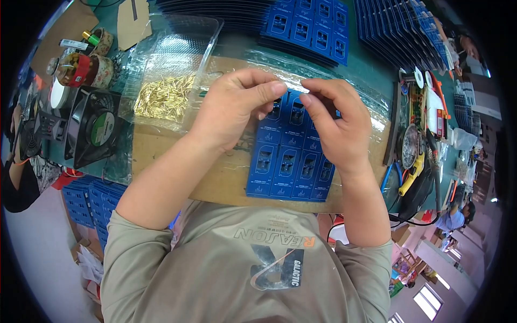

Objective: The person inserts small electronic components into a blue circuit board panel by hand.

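Note:
A blue circuit board panel (288, 167), divided into several identical small boards, lies flat on a brown work board in front of me. Both my hands are over its far edge. My left hand (231, 102) has thumb and forefinger pressed together; whatever is between them is too small to make out. Close beside it, my right hand (344, 121) also brings thumb and forefinger together in a pinch, its contents hidden. Left of my hands, a clear plastic tray (202, 46) contains a heap of thin gold-coloured metal pins (164, 99).
Stacks of blue panels (307, 27) stand at the back, with more racked (401, 32) at far right. A black fan (94, 129) and jars (81, 70) occupy the left. At right lie a yellow-handled tool (412, 180), blue-handled pliers (398, 172) and cables.

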A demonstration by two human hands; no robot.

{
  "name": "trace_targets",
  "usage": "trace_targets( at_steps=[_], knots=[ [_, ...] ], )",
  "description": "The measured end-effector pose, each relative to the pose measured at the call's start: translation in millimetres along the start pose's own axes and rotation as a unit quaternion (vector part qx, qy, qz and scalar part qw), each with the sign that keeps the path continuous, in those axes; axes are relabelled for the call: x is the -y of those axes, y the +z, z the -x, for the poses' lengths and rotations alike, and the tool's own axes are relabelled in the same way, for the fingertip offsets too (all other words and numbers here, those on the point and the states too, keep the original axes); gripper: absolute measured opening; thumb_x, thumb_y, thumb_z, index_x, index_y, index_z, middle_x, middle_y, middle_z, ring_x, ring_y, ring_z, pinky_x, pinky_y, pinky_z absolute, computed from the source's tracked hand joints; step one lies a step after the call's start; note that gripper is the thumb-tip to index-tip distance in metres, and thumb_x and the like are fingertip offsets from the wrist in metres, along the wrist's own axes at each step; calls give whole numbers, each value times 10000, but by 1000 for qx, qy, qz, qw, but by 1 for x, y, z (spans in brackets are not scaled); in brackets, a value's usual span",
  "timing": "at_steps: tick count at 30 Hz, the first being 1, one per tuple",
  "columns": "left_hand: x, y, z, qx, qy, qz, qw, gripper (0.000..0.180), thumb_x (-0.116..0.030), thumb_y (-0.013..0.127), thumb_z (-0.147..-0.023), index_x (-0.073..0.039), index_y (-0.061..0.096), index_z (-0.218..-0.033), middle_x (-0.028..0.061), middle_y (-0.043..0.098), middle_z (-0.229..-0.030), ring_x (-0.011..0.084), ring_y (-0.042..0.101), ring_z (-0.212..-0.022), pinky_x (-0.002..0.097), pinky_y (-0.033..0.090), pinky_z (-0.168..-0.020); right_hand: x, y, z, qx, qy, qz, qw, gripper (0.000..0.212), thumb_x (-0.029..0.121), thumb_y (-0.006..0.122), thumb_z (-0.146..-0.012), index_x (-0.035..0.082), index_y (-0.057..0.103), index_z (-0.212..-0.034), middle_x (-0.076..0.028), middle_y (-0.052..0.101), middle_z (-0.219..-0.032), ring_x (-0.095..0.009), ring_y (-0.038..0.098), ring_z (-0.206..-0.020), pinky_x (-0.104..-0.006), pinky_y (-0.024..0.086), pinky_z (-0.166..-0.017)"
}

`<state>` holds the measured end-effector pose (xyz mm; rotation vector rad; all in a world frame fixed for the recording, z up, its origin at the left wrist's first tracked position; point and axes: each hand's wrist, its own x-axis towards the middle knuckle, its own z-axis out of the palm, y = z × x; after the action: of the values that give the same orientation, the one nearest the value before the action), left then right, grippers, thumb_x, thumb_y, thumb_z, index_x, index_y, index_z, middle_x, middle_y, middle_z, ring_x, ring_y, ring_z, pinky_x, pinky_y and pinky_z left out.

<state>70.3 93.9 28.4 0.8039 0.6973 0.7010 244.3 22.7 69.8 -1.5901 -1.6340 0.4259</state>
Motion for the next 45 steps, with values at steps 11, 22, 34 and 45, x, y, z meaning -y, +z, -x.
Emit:
trace_targets(
  at_steps=[11, 22, 34, 45],
  knots=[
    [0, -3, 2, 56, -46, 33, 997, 227, -193, 727, -875, 2, 657, -966, 15, 613, -795, 94, 540, -683, 230, 439, -608, -2, 5, -3, 38, -34, -49, 997, 164, 111, 685, -836, 77, 706, -995, -96, 672, -893, -265, 636, -840, -344, 501, -753],
    [1, -4, 2, 98, -94, 103, 985, 212, -223, 710, -894, -34, 635, -954, 0, 589, -785, 92, 535, -670, 236, 435, -597, -7, 9, -1, 71, 64, -206, 974, 126, 101, 683, -848, 32, 678, -954, -86, 660, -900, -217, 625, -851, -319, 486, -788],
    [4, -3, -1, -27, 50, 54, 997, 143, -172, 656, -927, -36, 625, -961, 14, 612, -814, 90, 549, -709, 237, 434, -651, -8, 10, 0, 147, 85, -3, 986, 120, 147, 645, -883, 54, 641, -958, -121, 642, -917, -289, 633, -860, -363, 498, -765],
    [3, -3, -1, -24, 48, 53, 997, 153, -156, 667, -918, -21, 635, -982, 15, 624, -820, 91, 558, -714, 241, 440, -650, -8, 21, 0, 193, 21, 117, 974, 124, 182, 616, -876, 67, 623, -924, -136, 624, -902, -348, 616, -863, -433, 494, -743]
  ],
)
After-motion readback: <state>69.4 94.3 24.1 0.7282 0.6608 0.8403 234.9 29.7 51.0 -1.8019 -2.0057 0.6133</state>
